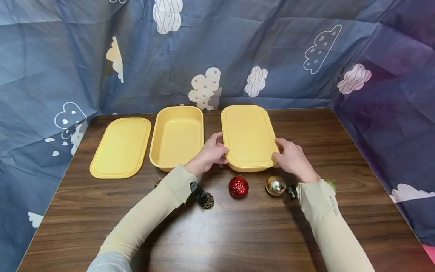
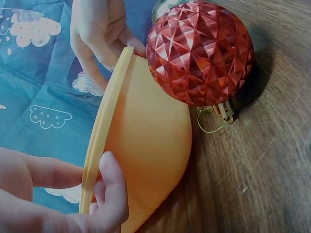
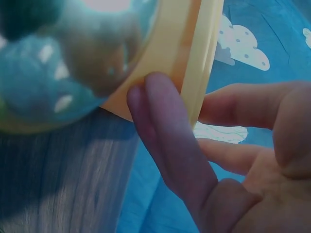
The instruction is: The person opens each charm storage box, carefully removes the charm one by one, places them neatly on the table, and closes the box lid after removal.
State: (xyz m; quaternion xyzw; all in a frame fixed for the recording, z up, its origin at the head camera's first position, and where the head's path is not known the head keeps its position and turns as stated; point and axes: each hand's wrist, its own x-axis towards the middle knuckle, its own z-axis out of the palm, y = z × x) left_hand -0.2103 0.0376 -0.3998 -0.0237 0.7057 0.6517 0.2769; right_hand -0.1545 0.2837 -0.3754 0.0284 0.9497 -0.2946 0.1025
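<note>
A yellow lidded box (image 1: 249, 132) stands at the back of the table, its lid (image 2: 115, 92) lying over the rim. My left hand (image 1: 212, 153) pinches the lid's edge at the near left corner, fingers above and below it. On the near right corner, my right hand (image 1: 293, 158) pinches the same edge, with two fingertips (image 3: 165, 107) against the box wall. Just in front of the box lie a red faceted Christmas ball (image 1: 238, 187) with a gold loop and a shiny gold Christmas ball (image 1: 276, 186).
Left of the lidded box stands an open yellow box (image 1: 152, 155), and beyond it a loose yellow lid (image 1: 120, 147) lies flat. A pine cone (image 1: 206, 201) sits by my left wrist. Part of a green ball (image 1: 331, 184) shows behind my right sleeve. A cloud-patterned curtain (image 1: 224, 49) borders the table.
</note>
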